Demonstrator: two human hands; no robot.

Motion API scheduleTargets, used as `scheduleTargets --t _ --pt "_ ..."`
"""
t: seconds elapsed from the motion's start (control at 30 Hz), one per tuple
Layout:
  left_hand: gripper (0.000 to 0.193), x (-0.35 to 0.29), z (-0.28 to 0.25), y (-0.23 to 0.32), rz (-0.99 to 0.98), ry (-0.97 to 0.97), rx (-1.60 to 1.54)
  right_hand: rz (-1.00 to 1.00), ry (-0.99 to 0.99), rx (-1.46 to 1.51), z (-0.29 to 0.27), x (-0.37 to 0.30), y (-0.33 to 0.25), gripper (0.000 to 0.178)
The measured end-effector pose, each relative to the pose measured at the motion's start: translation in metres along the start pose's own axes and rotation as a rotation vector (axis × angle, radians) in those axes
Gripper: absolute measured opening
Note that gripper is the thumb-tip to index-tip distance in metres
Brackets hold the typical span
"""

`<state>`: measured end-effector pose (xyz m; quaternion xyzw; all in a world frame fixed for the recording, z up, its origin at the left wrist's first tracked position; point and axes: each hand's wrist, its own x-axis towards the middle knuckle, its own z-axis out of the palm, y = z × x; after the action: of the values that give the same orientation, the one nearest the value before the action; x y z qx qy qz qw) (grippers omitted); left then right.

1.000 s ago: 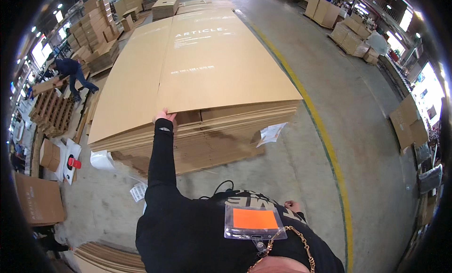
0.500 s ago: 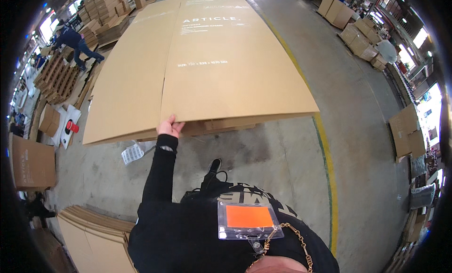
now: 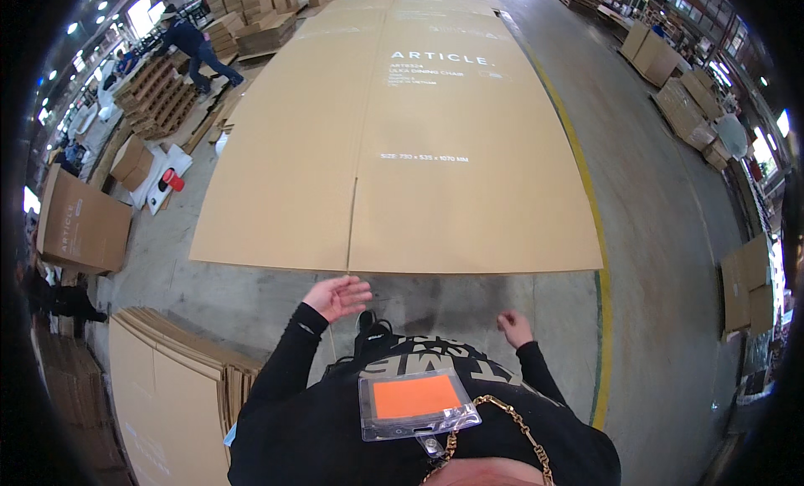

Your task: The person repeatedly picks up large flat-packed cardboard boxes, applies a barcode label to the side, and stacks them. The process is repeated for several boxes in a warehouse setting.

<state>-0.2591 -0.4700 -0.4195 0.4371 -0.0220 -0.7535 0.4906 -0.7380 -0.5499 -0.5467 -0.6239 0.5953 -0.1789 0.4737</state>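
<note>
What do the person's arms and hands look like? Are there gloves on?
No gloves: the left hand and right hand are both bare. The left sleeve and right sleeve are long and black, with no markings I can see.

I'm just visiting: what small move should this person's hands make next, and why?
Perhaps move the left hand slightly forward and take hold of the cardboard sheet by its near edge: that hand is open, just short of the edge in this view, while the right hand is farther from it.
</note>
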Motion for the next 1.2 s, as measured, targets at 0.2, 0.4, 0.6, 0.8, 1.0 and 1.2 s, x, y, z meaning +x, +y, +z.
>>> scheduleTargets --t 0.2,0.4,0.6,0.8,1.0,1.2 --pt "0.049 -0.046 -0.042 0.092 0.550 0.338 0.709 -0.537 -0.048 -0.083 0.048 0.042 -0.208 0.053" --pt "0.119 -0.025 -0.054 0.115 0.450 0.385 2.331 -0.518 -0.212 -1.104 0.135 0.052 -0.288 0.120" --pt "0.099 0.009 -0.086 0.109 0.588 0.380 2.645 -0.553 0.169 -1.092 0.188 0.073 -0.266 0.076" --pt "0.061 0.022 -0.123 0.088 0.963 0.293 2.505 -0.586 0.286 -1.133 0.201 0.060 -0.247 0.067" --pt "0.065 -0.048 -0.144 0.043 0.998 0.222 2.450 -0.503 0.167 -1.070 0.219 -0.015 -0.234 0.070" --pt "0.094 -0.024 -0.149 0.023 0.489 0.107 2.333 -0.283 -0.174 -0.895 0.237 -0.002 -0.207 0.085"
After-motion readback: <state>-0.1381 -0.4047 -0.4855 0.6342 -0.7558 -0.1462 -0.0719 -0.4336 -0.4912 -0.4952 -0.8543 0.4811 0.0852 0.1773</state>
